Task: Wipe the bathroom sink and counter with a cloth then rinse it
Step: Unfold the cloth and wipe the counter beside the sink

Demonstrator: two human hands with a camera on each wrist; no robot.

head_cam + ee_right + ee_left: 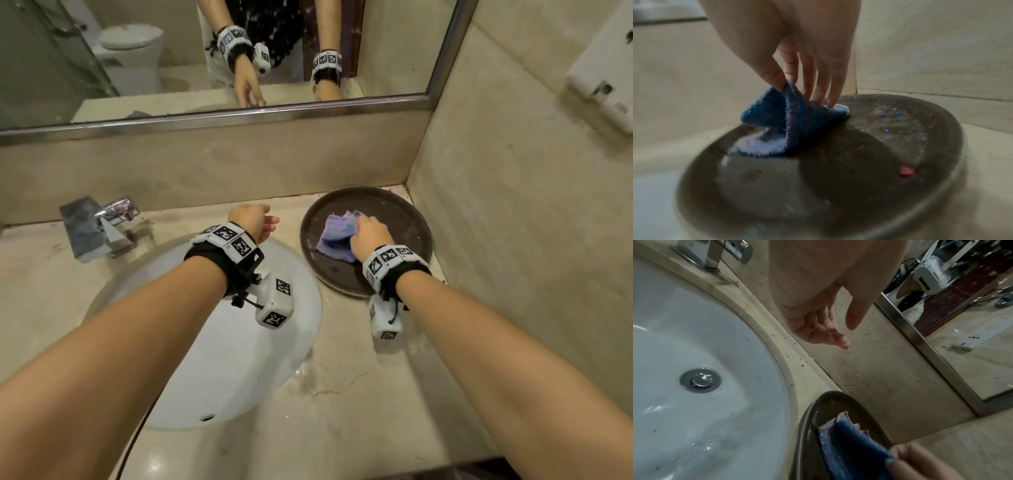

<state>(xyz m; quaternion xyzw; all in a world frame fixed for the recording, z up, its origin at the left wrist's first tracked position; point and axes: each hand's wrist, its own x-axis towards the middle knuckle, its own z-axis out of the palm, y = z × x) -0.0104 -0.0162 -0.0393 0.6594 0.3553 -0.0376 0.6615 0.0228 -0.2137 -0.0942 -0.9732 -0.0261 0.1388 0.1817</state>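
A blue and lilac cloth (334,234) (777,123) (849,444) lies crumpled on a round dark brown tray (404,219) (859,178) in the counter's back right corner. My right hand (368,234) (797,87) pinches a fold of the cloth between thumb and fingers, lifting it into a peak. My left hand (257,221) (830,327) hovers with relaxed fingers over the counter behind the white sink (239,359) (694,353), holding nothing. The beige marble counter (342,411) carries small coloured specks beside the basin.
A chrome tap (102,226) stands at the sink's back left. A mirror (205,51) runs along the back wall and a tiled wall (513,205) closes the right side. Small blue and pink crumbs (905,171) lie on the tray. Water glistens on the counter by the basin's right edge.
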